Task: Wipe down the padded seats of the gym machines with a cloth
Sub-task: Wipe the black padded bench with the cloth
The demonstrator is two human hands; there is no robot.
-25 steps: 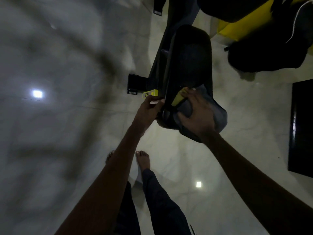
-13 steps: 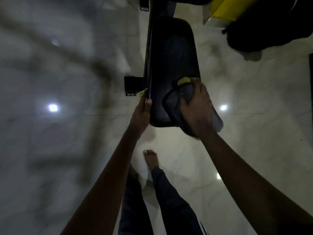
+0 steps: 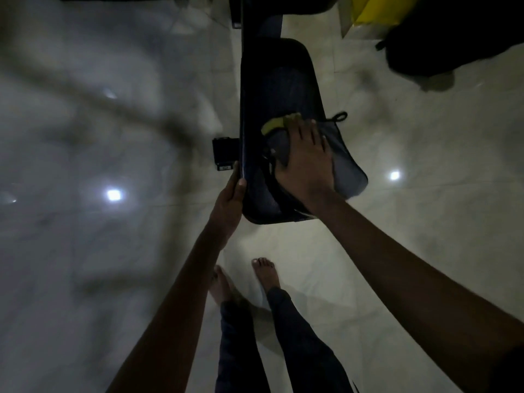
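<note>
Writing: 1 small white label [image 3: 226, 167] on the black bracket [image 3: 224, 150] jutting from seat's left side, print too small & blurred to read.

Count:
- 1 padded seat [image 3: 279, 86], black, long, centre-top of view, mounted on a dark frame [image 3: 261, 26] running off the top edge.
- 1 cloth [image 3: 347, 163], grey, w/ 1 yellow strip [image 3: 273, 124] at its far-left corner & 1 thin black cord loop [image 3: 340, 116] at its far-right corner. Spread over near-right part of seat, right side hanging past the rim.
- 2 hands. Right hand [image 3: 307, 160] palm-down on cloth, fingers [image 3: 302, 131] straight & slightly apart, tips at the yellow strip; pressing flat, not gripping. Left hand [image 3: 226, 204] clamped on seat's left edge toward the near end: thumb on top of rim, other fingers tucked along/under the edge, mostly hidden.
- 2 bare feet [image 3: 265, 272] on the floor [image 3: 425, 222] just short of seat's near end, dark trouser legs above them.
- Floor: pale glossy tiles, 2 sharp light reflections (1 left of seat, 1 right), 2 fainter smeared ones further left; whole left side heavily blurred.
- Top right: 1 yellow object [image 3: 368, 8], cut off at view's top, & 1 bulky black thing [image 3: 425, 49] just beside it, type unclear.
</note>
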